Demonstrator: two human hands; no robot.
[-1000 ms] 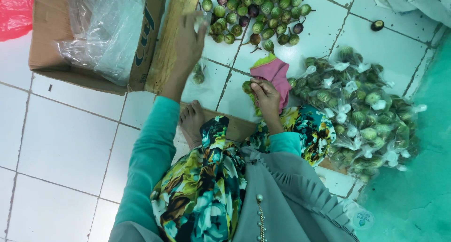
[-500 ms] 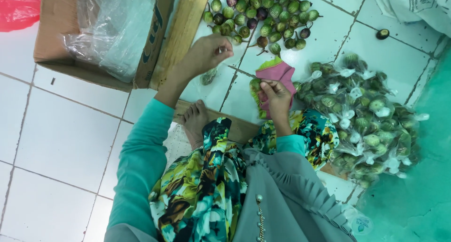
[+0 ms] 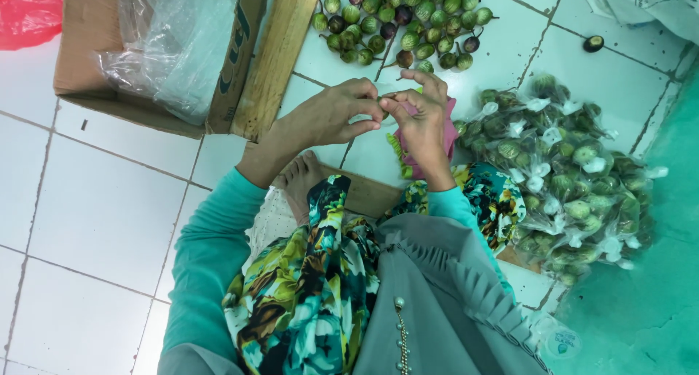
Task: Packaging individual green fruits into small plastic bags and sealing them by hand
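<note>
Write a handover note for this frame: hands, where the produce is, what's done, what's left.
Left hand and right hand meet fingertip to fingertip over the white tiled floor, pinching something too small to identify. A pink cloth lies under the right hand.
Loose small round eggplants, green and purple, are piled ahead of the hands.
Done: a heap of filled, tied clear bags lies on the right.
Left: the loose pile is still unbagged.
A cardboard box with clear plastic sheeting sits on the left.
</note>
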